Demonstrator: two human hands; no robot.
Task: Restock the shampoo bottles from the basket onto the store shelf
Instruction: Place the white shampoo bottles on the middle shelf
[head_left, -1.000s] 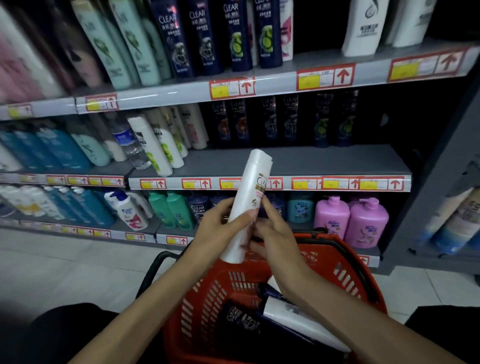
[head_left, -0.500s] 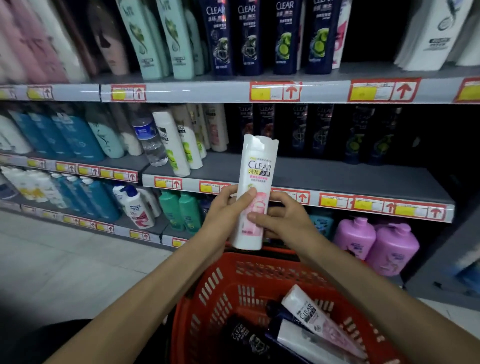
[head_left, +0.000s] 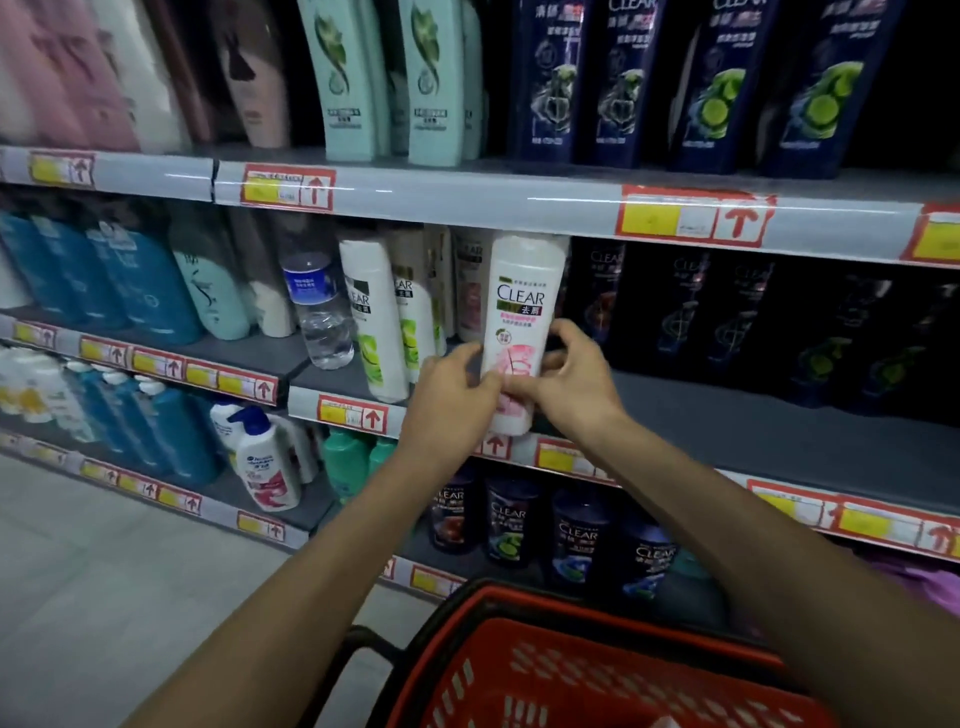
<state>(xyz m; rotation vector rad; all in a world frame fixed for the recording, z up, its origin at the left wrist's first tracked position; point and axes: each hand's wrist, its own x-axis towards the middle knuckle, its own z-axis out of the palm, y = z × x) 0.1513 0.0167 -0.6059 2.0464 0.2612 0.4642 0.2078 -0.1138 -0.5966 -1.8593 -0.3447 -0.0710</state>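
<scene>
Left hand (head_left: 457, 400) and right hand (head_left: 569, 387) both grasping upright white CLEAR shampoo bottle (head_left: 522, 306), fingers curling around its lower half, red basket (head_left: 597, 670) sitting at 6 o'clock

Grey metal shelving (head_left: 753, 431), several tiers stacked, two bays meeting at a seam (head_left: 213, 179) on the left. Each tier has a pale glossy front rail (head_left: 467, 200) carrying red-and-yellow price tags (head_left: 691, 218) with up arrows. Pale floor (head_left: 104, 597) at lower left, running under the bottom tier. Light is dim: rails catch thin streak highlights, recesses on the right go near black. Far left edge is blurred.
</scene>
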